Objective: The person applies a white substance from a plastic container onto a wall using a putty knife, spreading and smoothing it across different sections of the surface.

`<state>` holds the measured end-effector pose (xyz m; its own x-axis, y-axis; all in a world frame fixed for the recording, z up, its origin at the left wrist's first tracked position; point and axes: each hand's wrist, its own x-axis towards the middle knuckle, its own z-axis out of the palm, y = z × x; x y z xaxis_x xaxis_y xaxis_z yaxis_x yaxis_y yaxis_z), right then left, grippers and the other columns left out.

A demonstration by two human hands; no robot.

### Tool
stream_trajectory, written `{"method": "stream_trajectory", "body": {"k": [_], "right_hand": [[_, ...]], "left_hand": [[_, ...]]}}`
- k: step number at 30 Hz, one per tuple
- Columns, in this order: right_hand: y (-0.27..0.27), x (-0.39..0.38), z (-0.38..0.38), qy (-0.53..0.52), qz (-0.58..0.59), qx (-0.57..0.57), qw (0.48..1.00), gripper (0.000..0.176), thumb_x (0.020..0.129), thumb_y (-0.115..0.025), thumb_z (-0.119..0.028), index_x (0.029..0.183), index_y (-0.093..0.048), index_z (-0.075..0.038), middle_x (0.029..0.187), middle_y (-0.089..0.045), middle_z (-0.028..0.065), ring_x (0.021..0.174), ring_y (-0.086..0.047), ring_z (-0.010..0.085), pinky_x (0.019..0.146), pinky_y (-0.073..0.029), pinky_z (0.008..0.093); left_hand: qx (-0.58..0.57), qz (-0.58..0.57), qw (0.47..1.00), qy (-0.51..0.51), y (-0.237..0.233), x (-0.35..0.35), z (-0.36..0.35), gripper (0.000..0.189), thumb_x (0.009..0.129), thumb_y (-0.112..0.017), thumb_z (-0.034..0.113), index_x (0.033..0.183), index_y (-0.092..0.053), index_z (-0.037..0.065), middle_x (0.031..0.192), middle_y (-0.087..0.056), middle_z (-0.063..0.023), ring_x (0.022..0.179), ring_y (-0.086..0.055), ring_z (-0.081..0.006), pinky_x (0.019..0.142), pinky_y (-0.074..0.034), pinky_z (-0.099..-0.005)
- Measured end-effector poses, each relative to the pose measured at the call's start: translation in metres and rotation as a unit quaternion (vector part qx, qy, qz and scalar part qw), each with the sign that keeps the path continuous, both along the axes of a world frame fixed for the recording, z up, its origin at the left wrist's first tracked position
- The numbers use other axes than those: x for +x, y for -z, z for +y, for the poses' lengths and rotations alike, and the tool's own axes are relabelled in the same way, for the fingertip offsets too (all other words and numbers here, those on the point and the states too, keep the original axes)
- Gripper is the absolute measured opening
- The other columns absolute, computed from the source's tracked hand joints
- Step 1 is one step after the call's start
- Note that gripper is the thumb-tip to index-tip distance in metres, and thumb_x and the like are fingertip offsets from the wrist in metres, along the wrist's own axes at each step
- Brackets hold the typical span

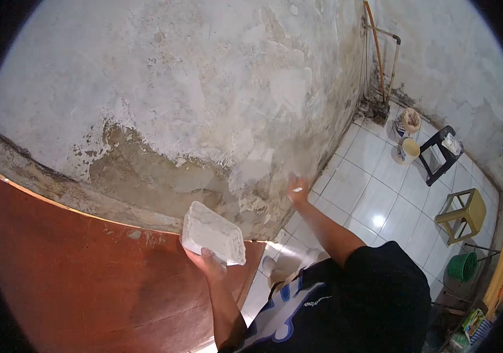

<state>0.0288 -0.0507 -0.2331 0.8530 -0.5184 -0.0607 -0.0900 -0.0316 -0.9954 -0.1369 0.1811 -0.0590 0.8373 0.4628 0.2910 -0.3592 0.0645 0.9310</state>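
My left hand (211, 266) grips a white rectangular plastic tub (237, 254) from below, thumb over its near side. White paste coats the tub's inside. Out to the right, my right hand (298, 193) is closed close to the lower wall. A small white bit shows at its fingers; the rest of what it holds is blurred and I cannot make it out. The plastered wall (204, 88) in front has a rough bare grey patch (157, 176) low down, with flaking white edges.
A reddish-brown board (87, 265) stands at lower left. On the white tiled floor (375, 194) are a pail (408, 150), another container (410, 120), a black stool (437, 154), an olive stool (466, 215) and a green basket (462, 266). Pipes (395, 59) run up the corner.
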Motion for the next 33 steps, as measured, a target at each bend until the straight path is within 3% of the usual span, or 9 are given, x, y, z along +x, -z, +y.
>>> {"method": "stream_trajectory", "body": {"k": [4,10,16,19,20,21,24,31,33], "right_hand": [[-0.018,-0.008,0.057,-0.12,-0.04,-0.301,0.945,0.026,0.084,-0.055,-0.008,0.107,-0.062,0.002,0.09,-0.065,0.0238,0.08,-0.063,0.0381,0.069,-0.049,0.041],[-0.024,-0.05,0.093,-0.196,-0.25,-0.252,0.914,0.025,0.07,-0.06,-0.011,0.095,-0.061,-0.005,0.086,-0.061,0.0186,0.084,-0.057,0.0393,0.072,-0.048,0.0488],[0.071,-0.058,0.017,-0.452,-0.055,-0.447,0.77,0.019,0.075,-0.061,-0.013,0.094,-0.062,-0.008,0.087,-0.063,0.0195,0.084,-0.06,0.0342,0.066,-0.049,0.0425],[0.138,-0.017,0.025,-0.201,0.097,-0.361,0.905,0.012,0.081,-0.062,-0.016,0.089,-0.061,-0.007,0.08,-0.063,0.0123,0.072,-0.062,0.0279,0.058,-0.046,0.0407],[0.151,0.004,0.027,-0.105,0.113,-0.114,0.981,0.008,0.083,-0.062,-0.015,0.086,-0.059,-0.008,0.076,-0.061,0.0074,0.065,-0.059,0.0242,0.053,-0.044,0.0398],[0.154,0.021,0.028,-0.001,0.12,0.143,0.982,0.008,0.085,-0.061,-0.014,0.082,-0.058,-0.008,0.072,-0.059,0.0025,0.058,-0.057,0.0206,0.049,-0.041,0.0389],[0.058,0.039,0.022,0.001,0.076,0.43,0.9,0.005,0.084,-0.062,-0.009,0.082,-0.057,-0.01,0.068,-0.052,-0.0031,0.054,-0.052,0.0146,0.043,-0.038,0.0332],[0.01,0.05,0.04,-0.025,-0.014,0.411,0.911,0.009,0.085,-0.061,-0.008,0.08,-0.056,-0.012,0.065,-0.049,-0.0027,0.051,-0.049,0.0111,0.04,-0.034,0.0264],[-0.003,0.048,0.052,-0.01,-0.023,0.269,0.963,0.025,0.086,-0.061,-0.011,0.103,-0.053,0.006,0.088,-0.062,0.0163,0.071,-0.058,0.0269,0.064,-0.045,0.0385]], "left_hand": [[0.022,0.023,0.999,-0.01,-0.018,-0.014,-0.004,0.098,0.07,-0.072,0.059,0.136,-0.028,0.003,0.132,-0.039,-0.0125,0.122,-0.04,-0.0264,0.101,-0.036,-0.0413],[0.019,0.049,0.998,-0.045,0.01,-0.028,0.02,0.1,0.071,-0.071,0.06,0.14,-0.024,0.004,0.136,-0.036,-0.0138,0.125,-0.038,-0.0283,0.103,-0.035,-0.0426],[0.008,0.057,0.997,-0.044,0.016,-0.026,0.018,0.101,0.07,-0.072,0.059,0.14,-0.025,0.004,0.136,-0.036,-0.014,0.125,-0.039,-0.0287,0.102,-0.036,-0.0433],[-0.014,0.04,0.999,-0.024,0.013,-0.022,0.012,0.102,0.069,-0.075,0.056,0.14,-0.025,0.004,0.136,-0.037,-0.0139,0.125,-0.04,-0.0289,0.101,-0.037,-0.043],[-0.014,0.04,0.999,-0.023,0.014,-0.022,0.012,0.102,0.069,-0.075,0.056,0.14,-0.025,0.004,0.136,-0.037,-0.0139,0.125,-0.04,-0.0289,0.101,-0.037,-0.043],[-0.028,0.04,0.999,-0.017,0.015,-0.021,0.012,0.101,0.068,-0.076,0.055,0.14,-0.025,0.004,0.136,-0.037,-0.0138,0.124,-0.04,-0.0286,0.1,-0.038,-0.0429],[-0.043,0.043,0.998,-0.024,0.025,-0.024,0.02,0.1,0.068,-0.076,0.054,0.139,-0.026,0.005,0.135,-0.037,-0.0137,0.123,-0.041,-0.0284,0.099,-0.04,-0.0431],[0.018,0.05,0.998,-0.046,0.013,-0.03,0.029,0.092,0.078,-0.064,0.057,0.141,-0.021,0.006,0.138,-0.034,-0.0146,0.126,-0.039,-0.0314,0.102,-0.039,-0.0482],[0.023,0.05,0.997,-0.046,0.018,-0.037,0.034,0.092,0.078,-0.064,0.057,0.141,-0.021,0.006,0.138,-0.034,-0.0145,0.126,-0.039,-0.0314,0.102,-0.039,-0.0482]]}}
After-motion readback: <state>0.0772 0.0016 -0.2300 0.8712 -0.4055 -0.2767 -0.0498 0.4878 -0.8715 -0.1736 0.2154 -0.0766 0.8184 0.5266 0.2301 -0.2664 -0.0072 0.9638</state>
